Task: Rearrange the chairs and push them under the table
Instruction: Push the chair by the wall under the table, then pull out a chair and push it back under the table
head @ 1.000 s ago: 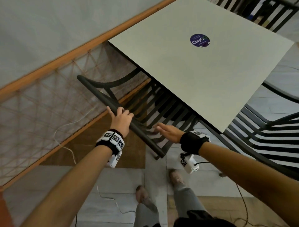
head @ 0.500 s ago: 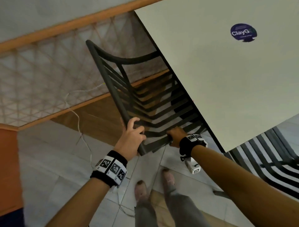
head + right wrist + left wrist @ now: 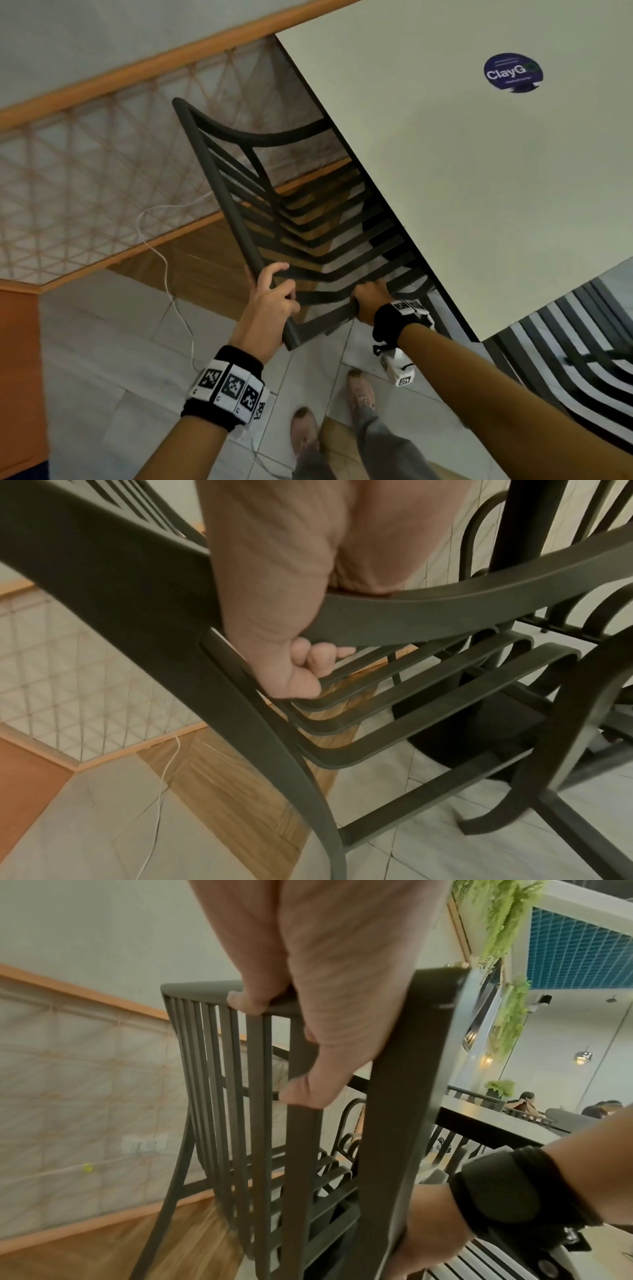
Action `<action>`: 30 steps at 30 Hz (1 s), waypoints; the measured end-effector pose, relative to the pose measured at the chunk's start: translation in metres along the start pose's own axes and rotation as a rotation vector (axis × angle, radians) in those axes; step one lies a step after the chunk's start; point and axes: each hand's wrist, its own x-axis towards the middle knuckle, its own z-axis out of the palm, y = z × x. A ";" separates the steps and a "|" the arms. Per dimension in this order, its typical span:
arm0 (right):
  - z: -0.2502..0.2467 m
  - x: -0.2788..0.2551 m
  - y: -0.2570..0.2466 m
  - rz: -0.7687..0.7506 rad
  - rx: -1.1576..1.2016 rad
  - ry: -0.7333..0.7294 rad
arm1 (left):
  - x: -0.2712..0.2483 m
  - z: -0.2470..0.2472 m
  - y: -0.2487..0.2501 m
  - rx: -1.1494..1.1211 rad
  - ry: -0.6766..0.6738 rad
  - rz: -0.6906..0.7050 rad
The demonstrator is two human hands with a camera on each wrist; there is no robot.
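A dark slatted chair (image 3: 239, 219) stands at the left side of the pale square table (image 3: 445, 178), its seat partly under the tabletop. My left hand (image 3: 274, 301) grips the top rail of the chair's back near its near end; in the left wrist view the fingers (image 3: 308, 1091) curl over the rail and a slat of the chair (image 3: 240, 1123). My right hand (image 3: 370, 301) grips the near armrest, and the right wrist view shows its fingers (image 3: 308, 664) wrapped under the armrest of the chair (image 3: 445, 610).
A second dark slatted chair (image 3: 589, 359) sits at the table's near right side. A net fence with an orange wooden rail (image 3: 102, 178) runs along the left. A white cable (image 3: 171, 274) lies on the tiled floor. My feet (image 3: 329, 421) stand just behind the chair.
My right hand went from reaching flat towards the armrest to gripping it. My left hand slid along the back rail to its near end. The view swung left over the chair.
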 end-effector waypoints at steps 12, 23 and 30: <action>-0.006 -0.017 -0.003 -0.012 0.080 0.084 | 0.006 -0.010 -0.004 0.125 -0.072 0.008; 0.028 -0.168 0.032 0.143 0.226 0.162 | -0.080 0.023 0.081 -0.153 0.059 -0.020; 0.003 -0.283 0.117 0.351 0.230 0.286 | -0.107 0.028 0.198 -0.758 -0.041 0.010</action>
